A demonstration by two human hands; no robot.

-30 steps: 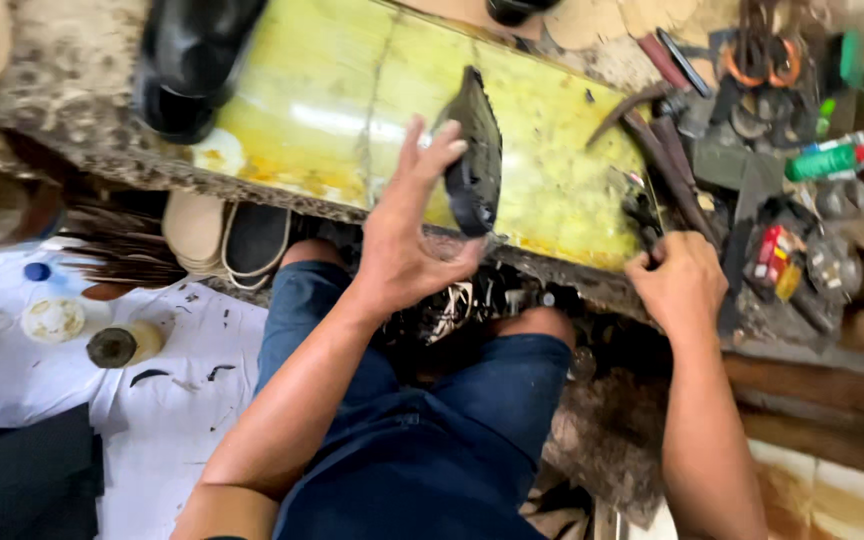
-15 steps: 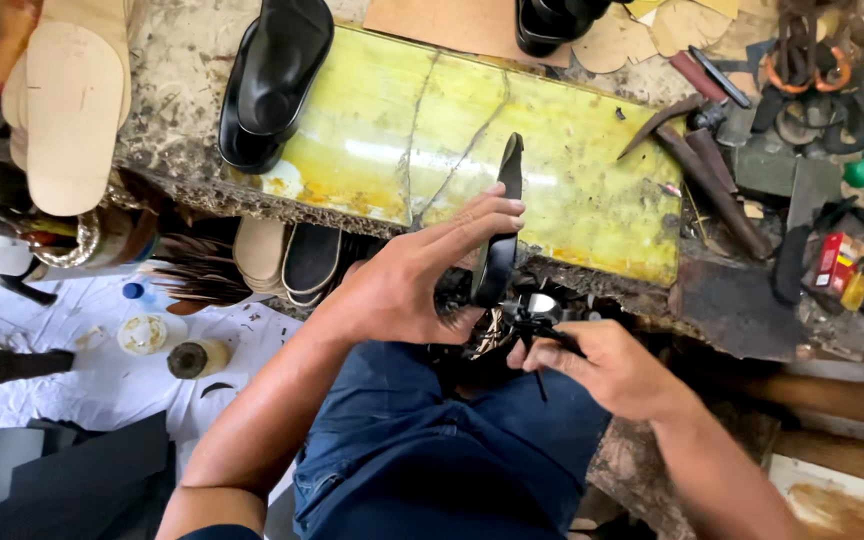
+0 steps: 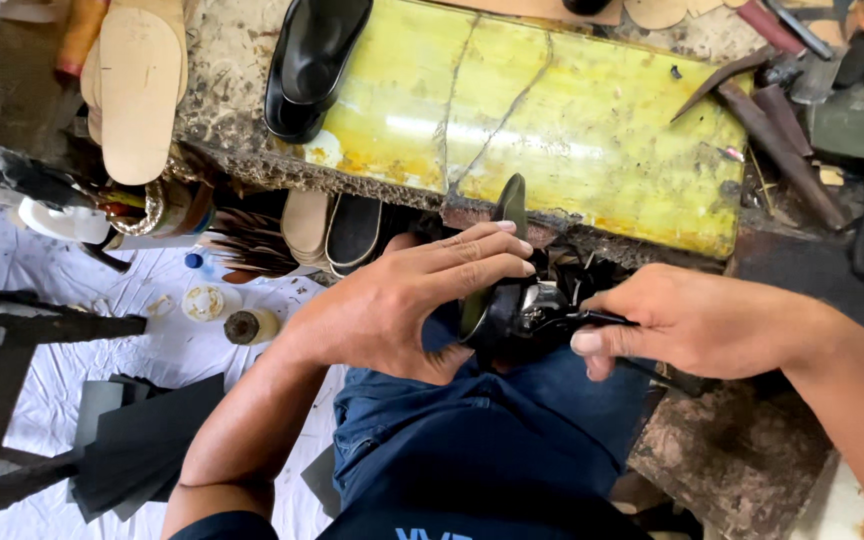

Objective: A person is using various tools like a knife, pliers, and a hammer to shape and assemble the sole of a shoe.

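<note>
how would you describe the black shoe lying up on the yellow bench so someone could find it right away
Start at the big cracked yellow slab that tops the workbench. At its far left end lies the black shoe, glossy, opening upward. The flat tan insoles to its left are pale and matte; the dark shoe piece below is in the left hand, off the slab.

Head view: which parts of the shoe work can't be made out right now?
- Shoe: mostly hidden by left hand.
- Tool in right hand: tip lost against the dark shoe, handle covered by fingers.
- Hammer area: other tools cut off by the top right edge.
</note>
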